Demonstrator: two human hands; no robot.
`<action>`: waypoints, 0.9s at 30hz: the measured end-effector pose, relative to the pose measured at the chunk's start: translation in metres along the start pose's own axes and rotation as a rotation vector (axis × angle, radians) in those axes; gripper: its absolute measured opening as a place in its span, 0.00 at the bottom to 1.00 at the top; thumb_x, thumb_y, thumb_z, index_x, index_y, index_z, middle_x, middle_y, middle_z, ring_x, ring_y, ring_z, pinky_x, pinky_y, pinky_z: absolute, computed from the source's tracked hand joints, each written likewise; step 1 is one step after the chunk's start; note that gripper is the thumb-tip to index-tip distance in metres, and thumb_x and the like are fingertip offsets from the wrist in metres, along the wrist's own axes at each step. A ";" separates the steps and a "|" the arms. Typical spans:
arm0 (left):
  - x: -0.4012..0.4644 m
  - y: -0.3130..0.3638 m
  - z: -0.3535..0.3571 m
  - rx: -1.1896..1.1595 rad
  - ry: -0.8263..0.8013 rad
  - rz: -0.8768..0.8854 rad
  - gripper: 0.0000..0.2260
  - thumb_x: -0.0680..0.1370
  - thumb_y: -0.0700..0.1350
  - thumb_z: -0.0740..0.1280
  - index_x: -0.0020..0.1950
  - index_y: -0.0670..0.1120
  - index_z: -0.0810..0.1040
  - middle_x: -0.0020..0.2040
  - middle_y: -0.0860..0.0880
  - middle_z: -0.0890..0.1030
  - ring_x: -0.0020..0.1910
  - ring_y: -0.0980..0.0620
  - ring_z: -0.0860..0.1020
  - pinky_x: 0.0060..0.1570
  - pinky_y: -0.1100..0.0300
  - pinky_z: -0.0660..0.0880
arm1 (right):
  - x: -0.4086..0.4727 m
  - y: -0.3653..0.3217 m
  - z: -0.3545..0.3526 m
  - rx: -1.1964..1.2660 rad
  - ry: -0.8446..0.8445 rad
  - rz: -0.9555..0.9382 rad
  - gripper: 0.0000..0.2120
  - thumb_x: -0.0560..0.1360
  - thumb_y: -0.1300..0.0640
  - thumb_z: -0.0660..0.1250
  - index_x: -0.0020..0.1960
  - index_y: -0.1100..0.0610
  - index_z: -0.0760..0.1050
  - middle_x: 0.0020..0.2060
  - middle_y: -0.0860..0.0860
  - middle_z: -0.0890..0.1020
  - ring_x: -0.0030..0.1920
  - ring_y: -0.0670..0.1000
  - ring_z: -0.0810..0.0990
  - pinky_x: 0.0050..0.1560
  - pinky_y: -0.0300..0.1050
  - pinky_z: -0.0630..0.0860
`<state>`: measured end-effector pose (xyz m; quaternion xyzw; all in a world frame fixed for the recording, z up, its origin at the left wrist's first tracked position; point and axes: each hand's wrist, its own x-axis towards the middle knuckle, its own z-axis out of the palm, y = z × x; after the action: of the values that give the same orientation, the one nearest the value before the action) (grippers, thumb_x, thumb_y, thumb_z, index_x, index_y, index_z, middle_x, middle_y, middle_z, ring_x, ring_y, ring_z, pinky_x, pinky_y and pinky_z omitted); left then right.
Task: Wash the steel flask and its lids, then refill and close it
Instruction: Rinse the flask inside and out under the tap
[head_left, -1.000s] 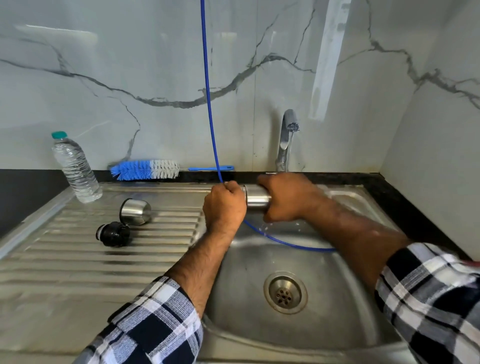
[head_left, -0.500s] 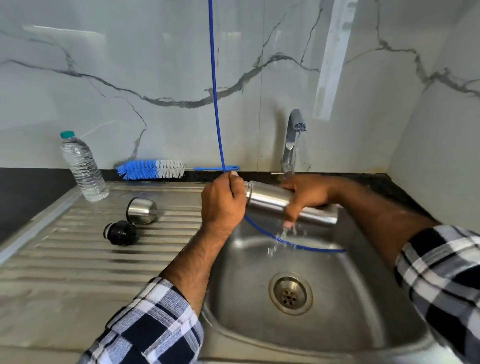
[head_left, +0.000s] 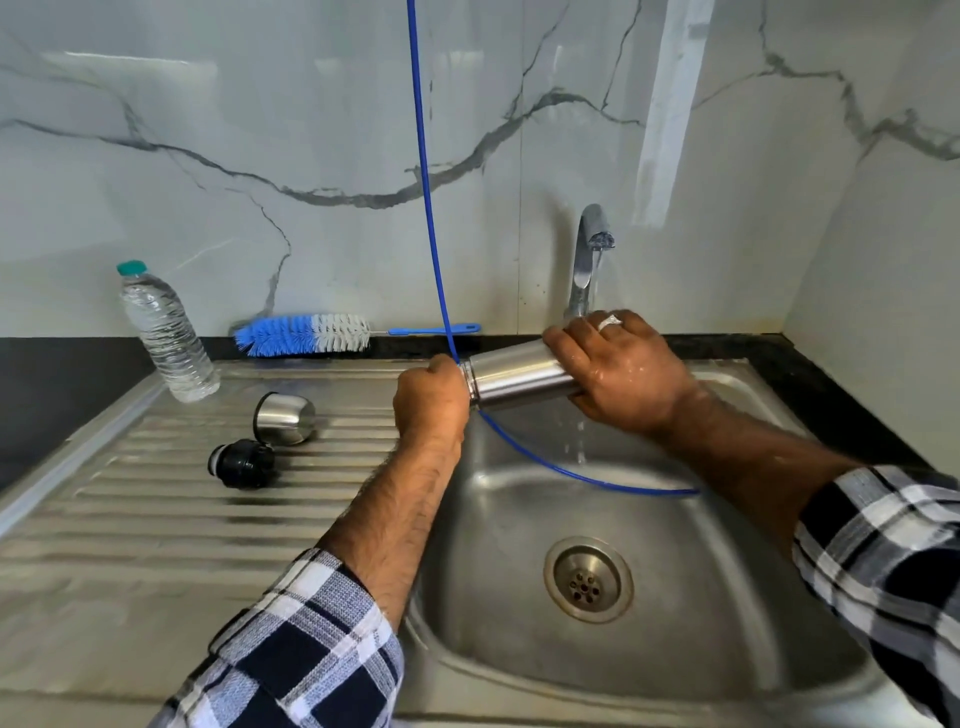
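Steel flask (head_left: 511, 378) held sideways over the sink (head_left: 675, 649) — right hand (head_left: 621, 371) grip wraps its body, left hand (head_left: 431, 402) fisted against its mouth.

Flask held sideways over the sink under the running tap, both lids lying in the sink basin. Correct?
Not quite. The head view shows the steel cup lid and black stopper lid lying on the ribbed drainboard, left of the basin. The flask is sideways under the running tap.

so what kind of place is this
Most likely a home kitchen sink area: a steel sink with ribbed drainboard, a running tap, and a marble-look wall behind.
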<state>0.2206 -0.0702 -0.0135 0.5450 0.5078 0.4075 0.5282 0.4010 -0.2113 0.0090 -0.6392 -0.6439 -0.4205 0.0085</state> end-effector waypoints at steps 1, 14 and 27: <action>0.000 0.002 0.001 0.013 0.010 0.036 0.19 0.71 0.57 0.57 0.42 0.45 0.80 0.44 0.40 0.86 0.42 0.35 0.84 0.39 0.48 0.79 | -0.001 0.002 0.002 0.015 0.013 0.013 0.30 0.73 0.49 0.71 0.72 0.61 0.73 0.57 0.61 0.81 0.54 0.65 0.81 0.57 0.60 0.78; 0.006 0.001 -0.013 0.061 0.169 0.780 0.17 0.82 0.50 0.55 0.34 0.51 0.67 0.28 0.55 0.68 0.28 0.52 0.67 0.30 0.56 0.63 | 0.000 0.071 -0.013 1.742 -0.938 0.678 0.45 0.54 0.45 0.89 0.65 0.63 0.79 0.50 0.64 0.86 0.42 0.58 0.87 0.33 0.46 0.84; -0.032 0.001 0.012 0.206 0.056 0.179 0.21 0.84 0.52 0.56 0.57 0.38 0.82 0.52 0.36 0.85 0.50 0.34 0.82 0.48 0.45 0.81 | 0.039 -0.018 -0.006 1.863 0.643 1.856 0.22 0.70 0.41 0.81 0.53 0.55 0.83 0.49 0.53 0.88 0.52 0.56 0.86 0.52 0.49 0.82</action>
<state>0.2271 -0.1037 -0.0110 0.6279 0.5109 0.4135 0.4168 0.3758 -0.1798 0.0240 -0.4655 0.0088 0.1995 0.8622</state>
